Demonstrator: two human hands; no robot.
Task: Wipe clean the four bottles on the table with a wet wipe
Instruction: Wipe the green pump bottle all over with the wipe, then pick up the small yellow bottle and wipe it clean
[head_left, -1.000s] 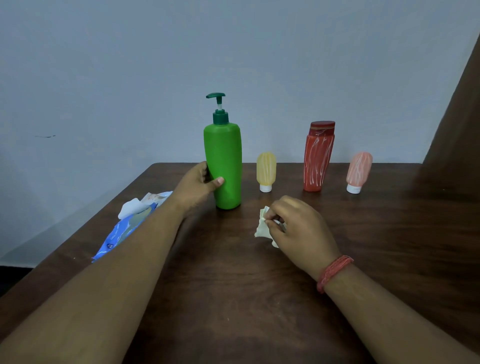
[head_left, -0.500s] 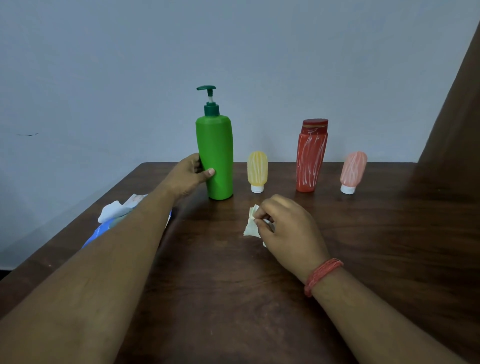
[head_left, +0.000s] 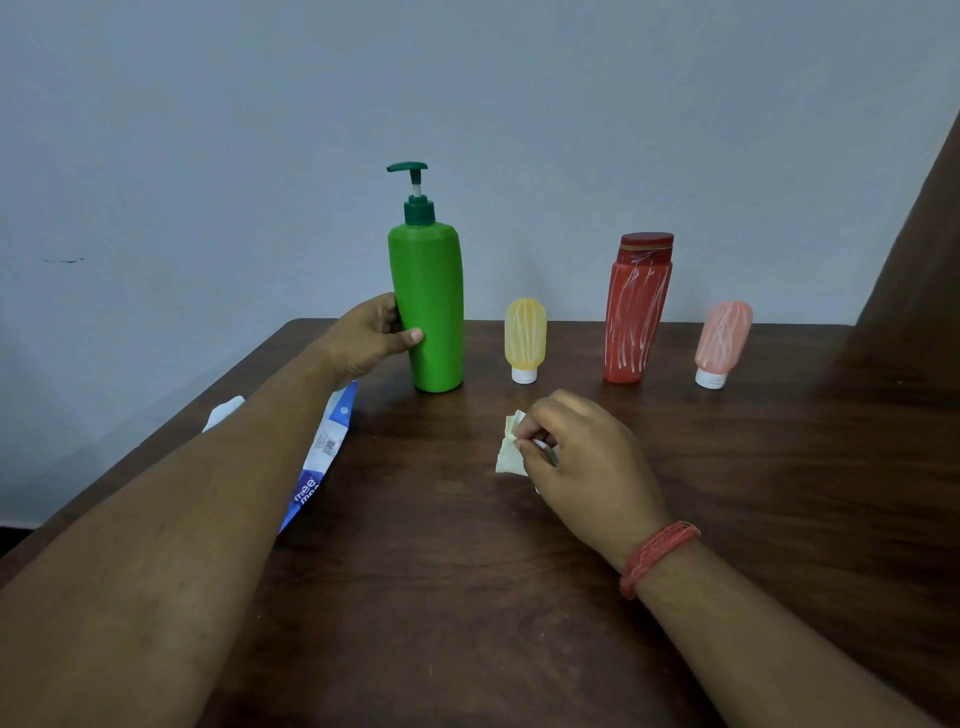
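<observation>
Items on your dark wooden table (head_left: 779, 493), far row, left to right:

1. Green pump bottle (head_left: 427, 306), upright, dark green pump head. Your left hand (head_left: 370, 338) wraps its lower left side, thumb across the front, fingers behind.
2. Yellow tube (head_left: 525, 338), standing on its white cap, white streaks down the body, just right of the green bottle and apart from it.
3. Red bottle (head_left: 636, 312), upright with a slight lean, dark red cap, white streaks on the body.
4. Pink tube (head_left: 722, 340), on its white cap, tilted right, white streaks, farthest right.

Near the middle of the table: your right hand (head_left: 582, 462), fingers curled shut on a crumpled wet wipe (head_left: 510, 447), whose pale edge sticks out to the left of your fingertips. The hand sits low over the table, in front of the yellow tube and well apart from your left hand. A red thread band (head_left: 657, 558) circles that wrist.

Near left: blue and white wipes packet (head_left: 324, 457), lying flat, mostly hidden under your left forearm.
</observation>
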